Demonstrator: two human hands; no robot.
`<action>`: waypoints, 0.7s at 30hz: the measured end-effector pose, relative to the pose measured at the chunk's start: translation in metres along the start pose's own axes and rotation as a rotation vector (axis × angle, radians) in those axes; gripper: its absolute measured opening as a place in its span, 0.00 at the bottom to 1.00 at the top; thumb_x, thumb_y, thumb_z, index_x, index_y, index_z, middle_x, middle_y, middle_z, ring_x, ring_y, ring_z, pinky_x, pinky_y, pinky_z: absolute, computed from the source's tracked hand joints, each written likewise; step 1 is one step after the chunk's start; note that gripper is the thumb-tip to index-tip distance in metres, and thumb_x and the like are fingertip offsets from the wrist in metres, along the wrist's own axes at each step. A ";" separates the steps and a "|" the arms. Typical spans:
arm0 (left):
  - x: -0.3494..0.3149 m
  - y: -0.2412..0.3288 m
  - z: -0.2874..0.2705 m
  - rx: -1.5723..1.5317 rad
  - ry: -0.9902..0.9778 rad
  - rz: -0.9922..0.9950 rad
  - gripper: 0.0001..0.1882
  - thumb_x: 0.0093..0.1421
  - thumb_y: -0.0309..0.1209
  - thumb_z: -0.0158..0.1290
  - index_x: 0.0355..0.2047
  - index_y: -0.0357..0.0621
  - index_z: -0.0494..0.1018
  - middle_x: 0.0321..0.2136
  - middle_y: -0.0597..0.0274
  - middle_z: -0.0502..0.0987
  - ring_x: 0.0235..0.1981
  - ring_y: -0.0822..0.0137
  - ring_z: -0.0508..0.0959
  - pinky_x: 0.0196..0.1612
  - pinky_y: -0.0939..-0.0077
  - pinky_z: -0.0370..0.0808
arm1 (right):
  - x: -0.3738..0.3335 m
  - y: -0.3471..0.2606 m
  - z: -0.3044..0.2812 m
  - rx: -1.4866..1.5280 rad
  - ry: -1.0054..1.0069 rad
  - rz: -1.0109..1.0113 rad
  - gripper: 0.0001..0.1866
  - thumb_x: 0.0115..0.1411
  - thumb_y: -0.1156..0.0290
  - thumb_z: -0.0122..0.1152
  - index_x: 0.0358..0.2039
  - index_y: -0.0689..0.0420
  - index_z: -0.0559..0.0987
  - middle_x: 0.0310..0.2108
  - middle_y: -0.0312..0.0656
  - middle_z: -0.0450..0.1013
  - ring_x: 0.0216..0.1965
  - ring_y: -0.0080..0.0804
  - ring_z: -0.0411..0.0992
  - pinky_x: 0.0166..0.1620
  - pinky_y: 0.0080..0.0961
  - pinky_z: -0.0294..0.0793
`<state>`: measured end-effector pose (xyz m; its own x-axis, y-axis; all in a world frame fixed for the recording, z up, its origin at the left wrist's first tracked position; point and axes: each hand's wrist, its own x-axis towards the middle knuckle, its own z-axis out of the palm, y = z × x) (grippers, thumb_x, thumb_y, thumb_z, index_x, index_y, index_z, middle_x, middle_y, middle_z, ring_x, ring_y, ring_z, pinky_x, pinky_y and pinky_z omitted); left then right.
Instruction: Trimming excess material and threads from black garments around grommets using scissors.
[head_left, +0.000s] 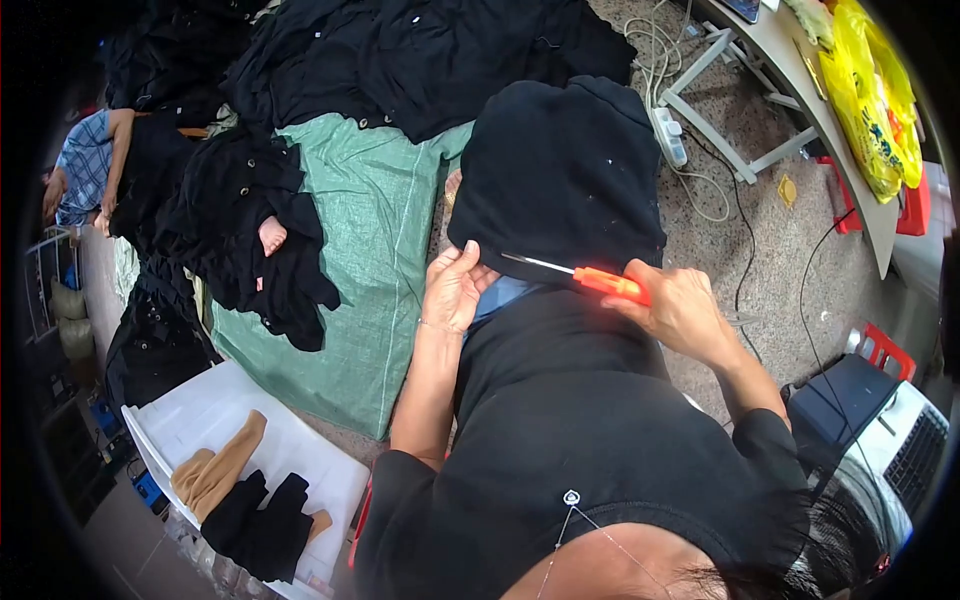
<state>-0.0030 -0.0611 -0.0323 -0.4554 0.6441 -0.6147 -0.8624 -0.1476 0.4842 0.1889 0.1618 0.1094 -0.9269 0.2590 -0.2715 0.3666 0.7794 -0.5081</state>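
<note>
A black garment is spread over my lap and knees, with small light specks on it. My left hand is closed at its near left edge, pinching the cloth between thumb and fingers. My right hand is wrapped round an orange-handled tool with a thin pointed metal blade. Its tip points left, over the garment's near edge, a short way from my left fingers. Whether the tool is a seam ripper or small snips I cannot tell.
Black clothes lie heaped at the back and left, partly on a green woven sheet. Another person in a checked shirt is at far left. A white bin holds tan and black cloth. A power strip and cables lie right.
</note>
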 end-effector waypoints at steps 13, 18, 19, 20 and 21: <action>0.069 0.129 -0.072 0.144 0.237 0.426 0.12 0.69 0.32 0.48 0.47 0.35 0.70 0.47 0.51 0.78 0.48 0.56 0.79 0.53 0.56 0.76 | 0.012 -0.004 -0.007 0.144 0.211 0.040 0.20 0.59 0.51 0.65 0.35 0.56 0.73 0.22 0.48 0.76 0.25 0.52 0.76 0.28 0.43 0.73; 0.098 0.075 -0.064 0.080 0.126 0.013 0.16 0.68 0.44 0.50 0.43 0.44 0.74 0.42 0.57 0.78 0.45 0.61 0.78 0.52 0.61 0.73 | 0.020 0.002 0.019 0.076 0.175 0.051 0.21 0.59 0.51 0.65 0.33 0.56 0.72 0.23 0.48 0.76 0.26 0.52 0.76 0.26 0.42 0.72; 0.090 0.064 -0.058 0.132 0.067 -0.127 0.18 0.67 0.47 0.51 0.43 0.46 0.75 0.41 0.59 0.78 0.44 0.62 0.77 0.50 0.63 0.73 | 0.020 0.003 0.022 0.083 0.188 0.046 0.21 0.59 0.51 0.64 0.33 0.56 0.72 0.23 0.48 0.76 0.25 0.52 0.76 0.25 0.42 0.72; 0.081 0.053 -0.047 0.154 0.079 -0.170 0.18 0.66 0.48 0.52 0.43 0.47 0.75 0.41 0.61 0.78 0.42 0.64 0.77 0.48 0.66 0.73 | 0.021 0.002 0.021 0.084 0.188 0.047 0.21 0.59 0.51 0.64 0.33 0.56 0.72 0.23 0.48 0.76 0.25 0.52 0.76 0.25 0.42 0.72; 0.073 0.042 -0.039 0.172 0.092 -0.213 0.18 0.65 0.49 0.54 0.43 0.48 0.75 0.41 0.63 0.78 0.40 0.65 0.77 0.47 0.68 0.72 | 0.022 0.001 0.020 0.078 0.167 0.035 0.21 0.59 0.51 0.64 0.33 0.56 0.72 0.23 0.48 0.76 0.25 0.52 0.76 0.25 0.42 0.72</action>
<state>-0.0810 -0.0499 -0.0810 -0.2928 0.5751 -0.7639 -0.8941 0.1185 0.4319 0.1703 0.1568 0.0867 -0.9114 0.3815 -0.1540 0.3981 0.7235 -0.5640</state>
